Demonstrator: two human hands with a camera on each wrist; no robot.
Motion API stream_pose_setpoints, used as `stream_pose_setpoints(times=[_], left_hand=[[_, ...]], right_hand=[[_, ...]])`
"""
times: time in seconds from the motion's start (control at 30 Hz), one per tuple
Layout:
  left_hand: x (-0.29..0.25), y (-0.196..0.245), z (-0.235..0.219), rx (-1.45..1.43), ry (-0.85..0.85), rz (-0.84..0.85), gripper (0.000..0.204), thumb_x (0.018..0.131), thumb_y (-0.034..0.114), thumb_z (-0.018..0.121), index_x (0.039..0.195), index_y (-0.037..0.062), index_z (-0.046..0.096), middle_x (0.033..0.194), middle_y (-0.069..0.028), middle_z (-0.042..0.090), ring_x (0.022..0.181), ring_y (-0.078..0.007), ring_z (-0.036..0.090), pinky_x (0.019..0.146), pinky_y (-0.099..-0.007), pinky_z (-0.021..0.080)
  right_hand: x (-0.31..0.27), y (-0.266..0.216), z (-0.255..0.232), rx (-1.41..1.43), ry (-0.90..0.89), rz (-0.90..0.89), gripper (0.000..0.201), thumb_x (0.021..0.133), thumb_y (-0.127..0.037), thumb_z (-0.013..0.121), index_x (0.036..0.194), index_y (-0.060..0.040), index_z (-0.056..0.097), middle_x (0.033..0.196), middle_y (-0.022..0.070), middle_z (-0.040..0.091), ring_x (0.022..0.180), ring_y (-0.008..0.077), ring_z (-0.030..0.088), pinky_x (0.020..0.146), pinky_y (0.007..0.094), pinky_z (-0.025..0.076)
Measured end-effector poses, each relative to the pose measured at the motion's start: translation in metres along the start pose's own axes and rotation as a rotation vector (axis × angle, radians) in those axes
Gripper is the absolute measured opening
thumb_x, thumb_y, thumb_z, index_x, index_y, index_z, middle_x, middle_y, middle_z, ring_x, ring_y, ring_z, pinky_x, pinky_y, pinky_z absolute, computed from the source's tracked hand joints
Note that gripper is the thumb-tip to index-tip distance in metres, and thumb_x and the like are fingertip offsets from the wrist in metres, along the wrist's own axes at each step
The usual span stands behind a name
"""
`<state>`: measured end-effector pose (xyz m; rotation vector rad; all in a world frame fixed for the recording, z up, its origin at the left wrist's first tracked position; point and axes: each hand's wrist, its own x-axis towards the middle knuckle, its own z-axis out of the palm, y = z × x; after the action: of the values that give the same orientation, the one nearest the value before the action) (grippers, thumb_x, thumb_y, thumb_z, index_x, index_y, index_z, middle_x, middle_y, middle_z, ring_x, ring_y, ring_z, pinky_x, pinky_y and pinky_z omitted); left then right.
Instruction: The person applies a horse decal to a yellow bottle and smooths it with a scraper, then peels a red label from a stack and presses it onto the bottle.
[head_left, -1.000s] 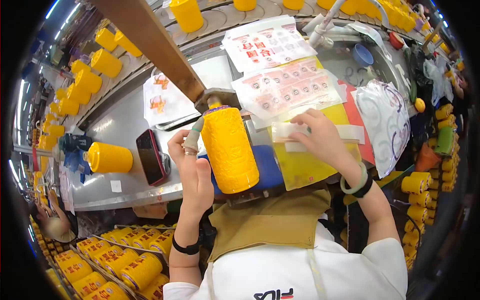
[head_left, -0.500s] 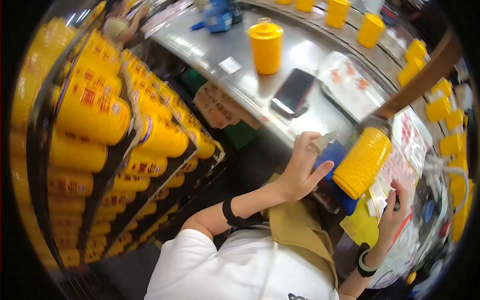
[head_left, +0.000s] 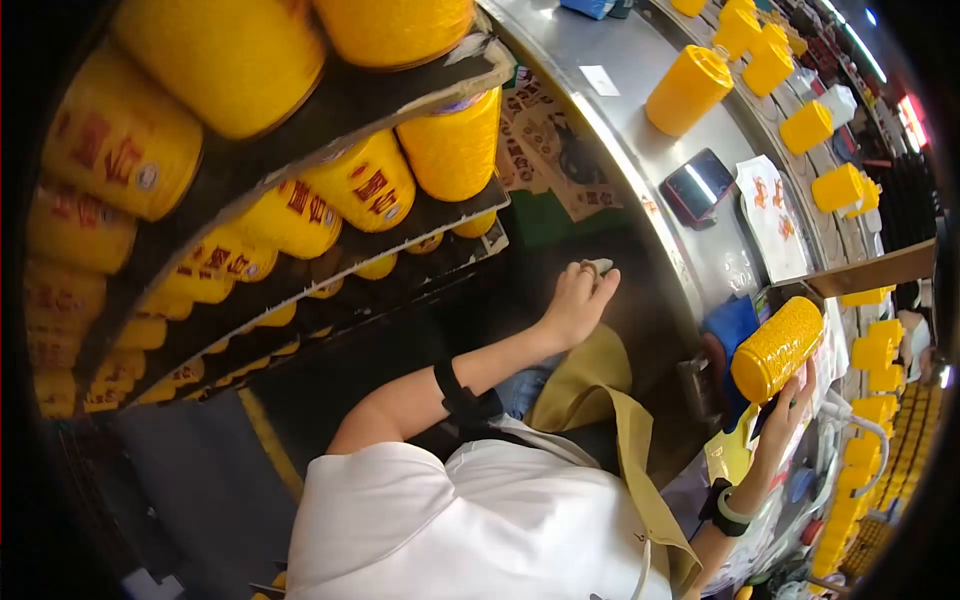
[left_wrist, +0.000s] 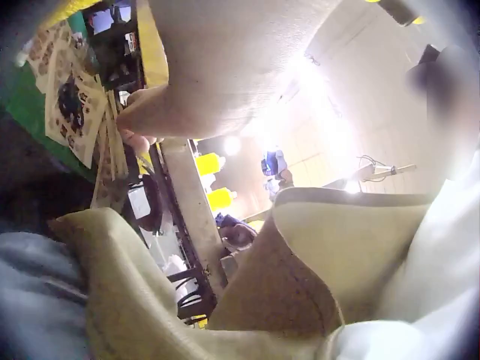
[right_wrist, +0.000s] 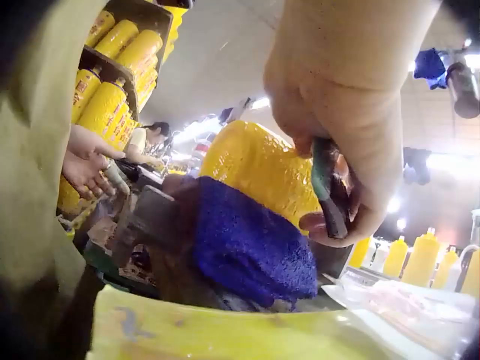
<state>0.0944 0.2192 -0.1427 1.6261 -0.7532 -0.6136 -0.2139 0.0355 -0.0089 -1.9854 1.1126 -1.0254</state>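
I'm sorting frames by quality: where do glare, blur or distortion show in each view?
Head view: fisheye distortion bows the edge of the metal workbench, corners go black, a bright reflection crosses the smartphone. Left wrist view: the ceiling light blows out white; a dark shape at upper right is too blurred to name. Right wrist view: shiny highlights on the yellow bottle.

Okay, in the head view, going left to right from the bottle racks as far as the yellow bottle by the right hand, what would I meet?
Racked yellow bottles, the left hand, the phone, then the yellow bottle by the right hand.
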Motion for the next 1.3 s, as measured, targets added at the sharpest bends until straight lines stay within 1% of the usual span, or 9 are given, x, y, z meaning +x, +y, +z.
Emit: stream_pose_setpoints(times=[0.07, 0.23, 0.33, 0.37, 0.5, 0.93, 1.1, 1.23, 1.3], left_hand=[[-0.008, -0.012, 0.000, 0.010, 0.058, 0.009, 0.051, 0.106, 0.046, 0.049, 0.113, -0.0026, 0.062, 0.110, -0.0227, 0.057, 0.104, -0.0392, 0.051, 0.099, -0.0460, 0.042], [-0.022, -0.036, 0.000, 0.010, 0.031, -0.012, 0.058, 0.105, 0.052, 0.048, 0.107, -0.0036, 0.063, 0.109, -0.0248, 0.057, 0.106, -0.0424, 0.052, 0.100, -0.0484, 0.041], [-0.036, -0.043, 0.005, 0.034, 0.265, 0.147, 0.041, 0.106, 0.036, 0.051, 0.093, -0.0018, 0.061, 0.089, -0.0254, 0.060, 0.090, -0.0447, 0.055, 0.081, -0.0514, 0.043], [-0.033, -0.048, -0.002, 0.033, 0.126, 0.091, 0.043, 0.106, 0.038, 0.050, 0.092, -0.0010, 0.062, 0.093, -0.0266, 0.062, 0.090, -0.0448, 0.057, 0.082, -0.0515, 0.045], [-0.049, -0.058, -0.019, 0.072, 0.195, 0.084, 0.045, 0.105, 0.042, 0.050, 0.101, 0.0010, 0.068, 0.102, -0.0284, 0.066, 0.097, -0.0469, 0.060, 0.090, -0.0517, 0.048], [-0.055, -0.061, -0.048, 0.005, 0.014, -0.070, 0.063, 0.104, 0.059, 0.046, 0.115, 0.0003, 0.065, 0.125, -0.0319, 0.059, 0.124, -0.0471, 0.053, 0.107, -0.0499, 0.042], [-0.019, -0.080, -0.032, -0.237, -0.152, -0.187, 0.055, 0.103, 0.055, 0.052, 0.113, 0.0023, 0.060, 0.097, -0.0117, 0.063, 0.095, -0.0308, 0.062, 0.093, -0.0425, 0.048], [0.024, -0.094, -0.016, -0.358, -0.159, -0.285, 0.046, 0.100, 0.042, 0.063, 0.125, 0.0037, 0.060, 0.102, -0.0067, 0.065, 0.092, -0.0239, 0.062, 0.082, -0.0380, 0.052], [0.044, -0.104, -0.001, -0.327, -0.090, -0.226, 0.049, 0.096, 0.038, 0.066, 0.127, 0.0003, 0.060, 0.112, -0.0135, 0.066, 0.102, -0.0282, 0.064, 0.090, -0.0391, 0.050]], right_hand=[[-0.001, -0.008, -0.006, 0.014, -0.046, 0.190, 0.049, 0.112, -0.038, 0.045, 0.155, -0.0154, 0.041, 0.096, 0.0014, 0.059, 0.074, 0.0065, 0.053, 0.065, 0.0210, 0.045], [0.013, 0.011, -0.022, 0.017, -0.078, 0.237, 0.053, 0.109, -0.046, 0.049, 0.155, -0.0186, 0.040, 0.103, 0.0053, 0.065, 0.076, 0.0073, 0.059, 0.059, 0.0206, 0.046], [0.020, 0.020, -0.023, 0.050, -0.137, 0.189, 0.054, 0.109, -0.047, 0.049, 0.154, -0.0185, 0.039, 0.104, 0.0060, 0.066, 0.073, 0.0074, 0.058, 0.057, 0.0206, 0.044], [0.019, 0.020, -0.021, 0.022, -0.129, 0.142, 0.054, 0.110, -0.047, 0.047, 0.154, -0.0179, 0.038, 0.103, 0.0058, 0.065, 0.070, 0.0073, 0.057, 0.055, 0.0210, 0.042], [0.025, 0.032, -0.023, -0.044, -0.104, 0.146, 0.056, 0.109, -0.051, 0.045, 0.155, -0.0188, 0.038, 0.100, 0.0044, 0.062, 0.071, 0.0083, 0.057, 0.057, 0.0217, 0.043], [0.024, 0.001, -0.030, -0.170, -0.173, 0.285, 0.070, 0.102, -0.067, 0.047, 0.149, -0.0143, 0.046, 0.101, 0.0041, 0.063, 0.077, 0.0116, 0.060, 0.063, 0.0255, 0.049], [0.013, -0.014, -0.020, -0.123, -0.179, 0.322, 0.064, 0.103, -0.064, 0.049, 0.144, -0.0141, 0.050, 0.095, 0.0029, 0.063, 0.073, 0.0108, 0.060, 0.061, 0.0251, 0.049], [-0.001, -0.016, -0.011, -0.004, -0.127, 0.350, 0.062, 0.105, -0.060, 0.048, 0.147, -0.0153, 0.047, 0.092, 0.0022, 0.061, 0.069, 0.0108, 0.060, 0.059, 0.0255, 0.048], [-0.004, -0.007, -0.007, 0.092, -0.115, 0.278, 0.065, 0.106, -0.057, 0.049, 0.155, -0.0160, 0.041, 0.092, 0.0030, 0.061, 0.068, 0.0101, 0.058, 0.058, 0.0268, 0.048]])
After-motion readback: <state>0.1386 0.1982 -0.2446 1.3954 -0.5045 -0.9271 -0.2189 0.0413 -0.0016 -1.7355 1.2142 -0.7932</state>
